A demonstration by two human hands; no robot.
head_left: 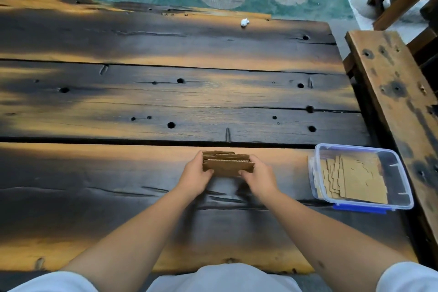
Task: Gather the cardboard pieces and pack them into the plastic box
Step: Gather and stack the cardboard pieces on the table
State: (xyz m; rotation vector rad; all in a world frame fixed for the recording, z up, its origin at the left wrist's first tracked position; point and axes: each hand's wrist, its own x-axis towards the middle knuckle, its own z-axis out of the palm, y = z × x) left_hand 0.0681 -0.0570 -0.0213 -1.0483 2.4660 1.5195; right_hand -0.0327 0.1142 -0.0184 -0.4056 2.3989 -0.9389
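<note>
cardboard pieces [228, 164] stand squared on the worktop [142, 102], left hand [196, 174] and right hand [258, 176] fingers pinching each end, probably aligning edges for the plastic box [400, 173].

Two hands: left hand [198, 174], right hand [258, 176]; one plastic box [400, 199]; one white scrap [244, 22]; cardboard pieces [227, 165] uncountable.

We reach both bare forearms forward, our left hand [195, 173] and right hand [259, 176] clasped close together, fingers curled, thumbs inward.
</note>
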